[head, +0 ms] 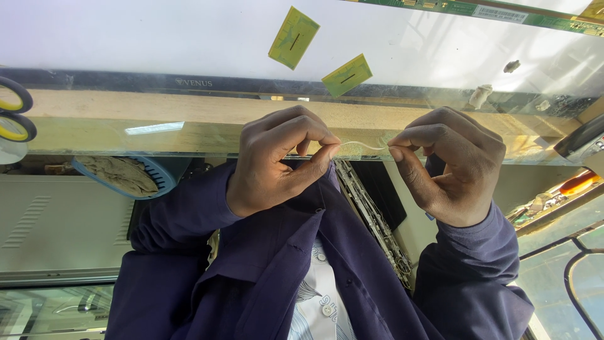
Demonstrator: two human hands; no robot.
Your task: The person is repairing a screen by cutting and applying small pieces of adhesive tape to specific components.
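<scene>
Sleeves: dark blue shirt (pixel 270 277) nearest the camera, both arms raised toward the bench edge.
Left hand (pixel 277 160): curled, thumb and forefinger pinching one end of a thin pale strip (pixel 362 146).
Right hand (pixel 450 167): curled likewise, fingertips nipping the other end, so the strip stretches taut between the hands.
Left of the hands: blue basket (pixel 160 179) with a rag; scissors (pixel 14 113) further out.
Beyond the hands: glass bench top (pixel 189 129), then two yellow-green circuit pieces (pixel 294 36) on a white panel.

dark navy long-sleeved jacket (pixel 264 264) (open at front) over a white buttoned shirt (pixel 321 302).
</scene>
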